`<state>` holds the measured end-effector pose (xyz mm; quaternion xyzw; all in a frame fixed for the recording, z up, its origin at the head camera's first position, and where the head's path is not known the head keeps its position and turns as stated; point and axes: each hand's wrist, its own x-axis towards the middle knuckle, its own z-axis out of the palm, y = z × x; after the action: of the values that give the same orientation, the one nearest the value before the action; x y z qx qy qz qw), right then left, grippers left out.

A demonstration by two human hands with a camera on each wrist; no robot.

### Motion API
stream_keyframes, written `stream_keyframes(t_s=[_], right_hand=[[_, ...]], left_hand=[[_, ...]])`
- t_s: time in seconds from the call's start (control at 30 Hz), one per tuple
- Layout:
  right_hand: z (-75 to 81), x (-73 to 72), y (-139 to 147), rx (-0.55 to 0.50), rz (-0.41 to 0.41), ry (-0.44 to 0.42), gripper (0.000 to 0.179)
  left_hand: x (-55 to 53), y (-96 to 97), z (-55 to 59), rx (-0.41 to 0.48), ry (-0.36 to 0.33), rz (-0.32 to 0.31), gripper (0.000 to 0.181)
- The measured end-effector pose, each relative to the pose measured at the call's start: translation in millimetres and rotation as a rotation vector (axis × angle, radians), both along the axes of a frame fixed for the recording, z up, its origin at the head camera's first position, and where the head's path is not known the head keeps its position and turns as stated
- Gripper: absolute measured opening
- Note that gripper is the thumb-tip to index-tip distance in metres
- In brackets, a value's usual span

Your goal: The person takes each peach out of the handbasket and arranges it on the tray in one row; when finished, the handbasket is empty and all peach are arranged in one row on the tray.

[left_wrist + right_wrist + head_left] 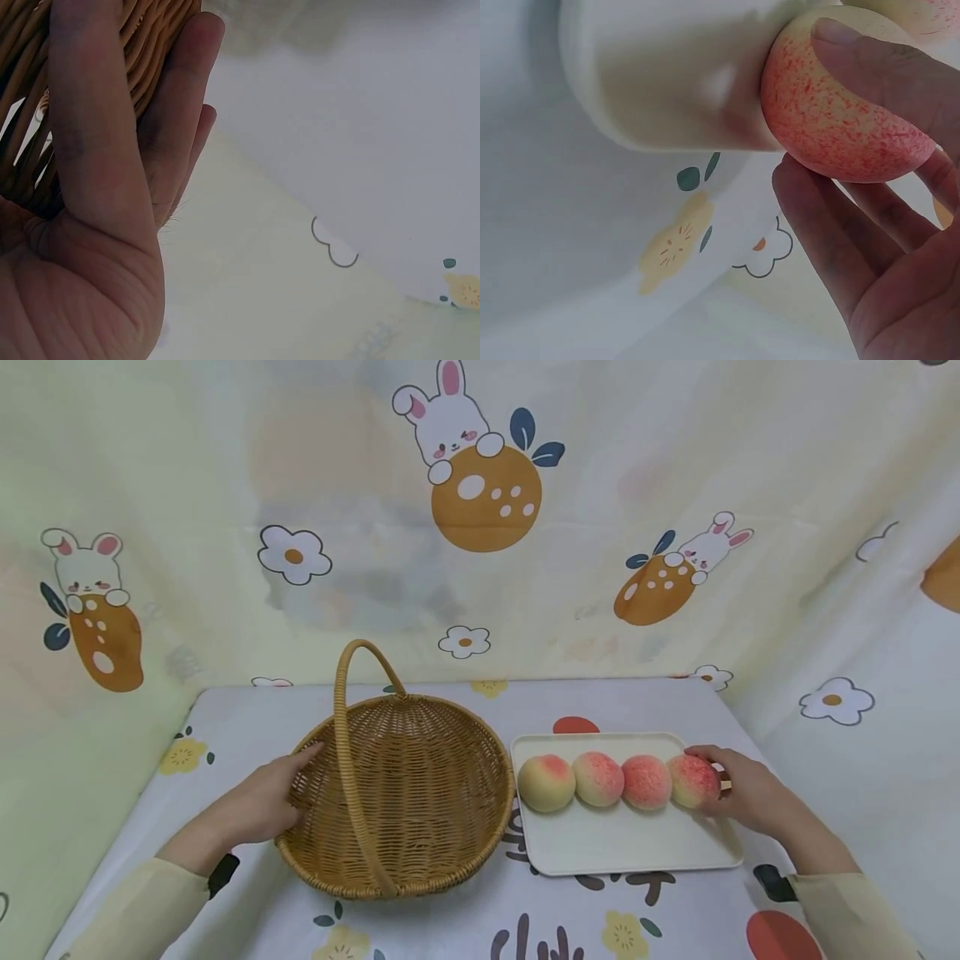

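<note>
A wicker basket (431, 785) with an arched handle stands left of centre, its opening facing me. My left hand (262, 800) grips its left side; in the left wrist view the fingers lie along the woven wall (150, 56). On the right, a white tray (600, 850) holds a row of several pink-and-yellow peaches. My right hand (753, 793) holds the rightmost peach (693, 781), with thumb and fingers around it, as the right wrist view also shows with the speckled peach (832, 112). Other peaches (647, 782) sit close beside it on the tray.
The tray's left edge is right by the basket's right rim. A patterned white cloth (450, 927) covers the table. Behind and at both sides hang curtains (360, 460) printed with rabbits and flowers.
</note>
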<state>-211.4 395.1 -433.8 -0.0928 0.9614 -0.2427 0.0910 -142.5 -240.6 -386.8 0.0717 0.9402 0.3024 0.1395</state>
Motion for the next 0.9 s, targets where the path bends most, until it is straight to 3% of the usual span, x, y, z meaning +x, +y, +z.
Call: stream_keyframes(t_s=[0.43,0.6,0.77,0.9], right_hand=[[-0.1,5.5,0.3,-0.022,-0.039,-0.032,0.086],[3.3,4.3,-0.1,-0.021,-0.050,-0.044,0.086],[5.3,1.9,-0.2,0.021,-0.031,-0.027,0.087],[6.7,-0.1,0.5,0.082,-0.003,-0.008,0.099]], left_hand=[[3.0,-0.6,0.8,-0.029,0.014,-0.006,0.091],[4.9,1.1,0.6,-0.011,-0.004,0.023,0.092],[7.2,3.5,1.1,-0.001,-0.012,0.036,0.092],[6.6,4.0,2.6,-0.011,-0.003,0.015,0.091]])
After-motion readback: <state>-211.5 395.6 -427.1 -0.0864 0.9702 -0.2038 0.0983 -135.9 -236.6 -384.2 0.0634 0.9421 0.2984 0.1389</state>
